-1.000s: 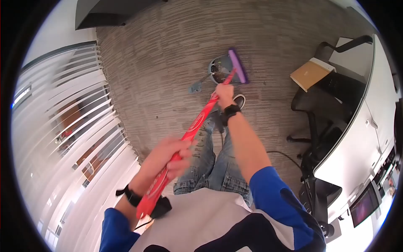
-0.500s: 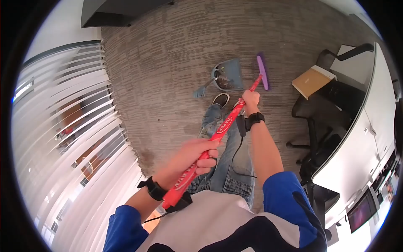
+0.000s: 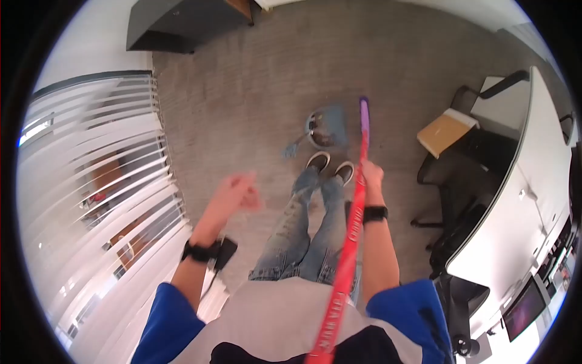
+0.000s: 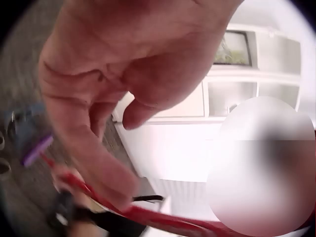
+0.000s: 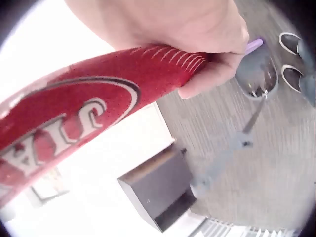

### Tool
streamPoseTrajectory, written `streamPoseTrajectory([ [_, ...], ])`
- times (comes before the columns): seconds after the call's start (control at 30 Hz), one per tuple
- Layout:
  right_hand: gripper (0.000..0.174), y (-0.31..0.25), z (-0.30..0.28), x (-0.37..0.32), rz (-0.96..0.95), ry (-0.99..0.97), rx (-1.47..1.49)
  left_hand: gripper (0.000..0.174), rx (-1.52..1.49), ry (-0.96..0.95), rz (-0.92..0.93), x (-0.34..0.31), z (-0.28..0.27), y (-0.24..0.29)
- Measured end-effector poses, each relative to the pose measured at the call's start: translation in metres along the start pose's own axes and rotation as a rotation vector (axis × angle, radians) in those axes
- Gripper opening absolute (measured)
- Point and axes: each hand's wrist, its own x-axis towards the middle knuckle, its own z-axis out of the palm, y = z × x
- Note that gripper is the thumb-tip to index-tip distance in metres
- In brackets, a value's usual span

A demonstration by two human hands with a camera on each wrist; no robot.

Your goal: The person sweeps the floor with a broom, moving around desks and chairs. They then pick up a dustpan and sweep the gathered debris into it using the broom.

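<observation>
My right hand (image 3: 373, 177) grips the red handle of a broom (image 3: 350, 246), fingers wrapped round it in the right wrist view. The handle runs from near my chest up to the purple broom head (image 3: 364, 114), seen nearly end-on. Just left of that head, a blue-grey dustpan (image 3: 337, 118) lies on the floor with dark debris inside, its handle pointing left. Off to the left, my left hand (image 3: 235, 193) is away from the broom, blurred, holding nothing. Its fingers are loosely bent in the left wrist view, where the handle passes behind the fingertips.
My shoes (image 3: 318, 161) stand just below the dustpan. To the right are a black office chair (image 3: 448, 191), a brown folder (image 3: 445, 134) and a white desk (image 3: 494, 209). White blinds (image 3: 130, 200) line the left side; a dark cabinet (image 3: 194, 30) stands at the far left.
The left hand has let go of the handle and moved left. The broom has swung more upright in view, its head moving right from over the dustpan, then slightly back left.
</observation>
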Motion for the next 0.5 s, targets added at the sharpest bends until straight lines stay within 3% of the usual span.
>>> streamPoseTrajectory([
  [0.07,0.017,-0.002,-0.034,0.011,0.082,-0.015,0.306,0.063,0.269,0.336,0.131,0.079,-0.007,-0.014],
  [0.1,0.016,-0.007,-0.046,0.008,0.067,0.003,0.338,0.069,0.253,0.349,0.104,0.111,-0.003,-0.014],
  [0.13,0.016,-0.010,-0.055,0.003,0.061,0.025,0.367,0.074,0.240,0.357,0.068,0.136,0.006,-0.012],
  [0.2,0.012,-0.013,-0.074,-0.007,0.054,0.008,0.453,0.077,0.043,0.063,-0.073,0.160,0.022,-0.009],
  [0.23,0.009,-0.012,-0.084,-0.013,0.056,-0.020,0.525,0.077,0.029,0.058,-0.086,0.169,0.034,-0.013],
  [0.3,0.007,-0.008,-0.097,-0.026,0.027,0.013,0.562,0.056,-0.083,-0.157,-0.262,0.193,0.050,-0.019],
  [0.33,0.006,-0.007,-0.101,-0.030,-0.004,0.041,0.618,0.056,-0.084,-0.160,-0.269,0.205,0.051,-0.027],
  [0.4,0.006,-0.002,-0.112,-0.041,-0.031,0.050,0.557,0.027,-0.299,-0.401,-0.184,0.239,0.055,-0.065],
  [0.43,0.007,0.002,-0.118,-0.045,-0.069,0.050,0.496,0.027,-0.295,-0.406,-0.199,0.257,0.054,-0.081],
  [0.5,0.008,0.009,-0.129,-0.044,-0.063,0.039,0.485,0.010,0.073,-0.532,-0.090,0.261,0.043,-0.091],
])
